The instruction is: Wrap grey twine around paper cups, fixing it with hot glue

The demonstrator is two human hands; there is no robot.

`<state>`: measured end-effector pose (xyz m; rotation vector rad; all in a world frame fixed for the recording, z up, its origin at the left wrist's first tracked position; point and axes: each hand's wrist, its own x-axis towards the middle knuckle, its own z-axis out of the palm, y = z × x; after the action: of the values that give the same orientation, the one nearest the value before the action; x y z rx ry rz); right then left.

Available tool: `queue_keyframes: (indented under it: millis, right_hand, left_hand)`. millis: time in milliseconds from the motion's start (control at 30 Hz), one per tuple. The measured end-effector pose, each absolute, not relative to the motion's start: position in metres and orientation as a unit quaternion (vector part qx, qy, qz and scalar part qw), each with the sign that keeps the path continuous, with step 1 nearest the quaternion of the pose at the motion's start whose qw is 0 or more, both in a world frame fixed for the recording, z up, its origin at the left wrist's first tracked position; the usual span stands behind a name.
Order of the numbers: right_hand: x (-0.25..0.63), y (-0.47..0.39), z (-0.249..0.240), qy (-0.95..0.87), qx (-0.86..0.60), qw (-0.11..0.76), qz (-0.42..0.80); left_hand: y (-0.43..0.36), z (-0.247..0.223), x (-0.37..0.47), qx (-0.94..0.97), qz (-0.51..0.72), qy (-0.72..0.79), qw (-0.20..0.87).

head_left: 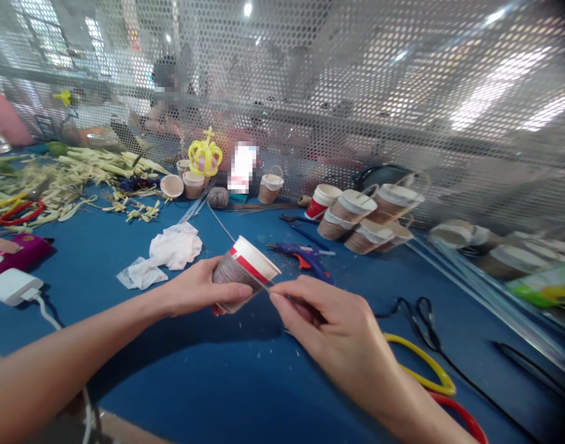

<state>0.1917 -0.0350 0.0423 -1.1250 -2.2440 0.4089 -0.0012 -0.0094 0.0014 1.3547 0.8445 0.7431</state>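
Tilted to the right, a paper cup point(252, 262) with a white rim and a red band is wrapped in grey yarn around its lower part. My left hand point(213, 288) is closed around the cup's lower side, thumb across the wrapped yarn. Just right of the cup, my right hand point(319, 311) pinches the grey yarn between thumb and forefinger near the red band. Behind the cup, a strand runs back to a grey yarn ball point(218, 197) on the blue table point(208, 382).
A blue glue gun point(305, 256) lies behind my right hand, near pliers point(301, 228). Wrapped cups point(351, 206) are stacked at the back right. White crumpled tissue point(175, 246) and plant strips point(102, 160) lie left. A black cable point(430, 333) and yellow handle point(425, 364) are right.
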Motion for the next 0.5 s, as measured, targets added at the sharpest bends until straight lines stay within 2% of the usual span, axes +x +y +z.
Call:
queue_keyframes:
  millis: [500]
  right_hand:
    - [0.1889,-0.0321,0.0377,-0.841,-0.422,0.310,0.139]
  left_hand:
    - [-0.0112,0.0012,-0.0020,0.572,0.312,0.361,0.668]
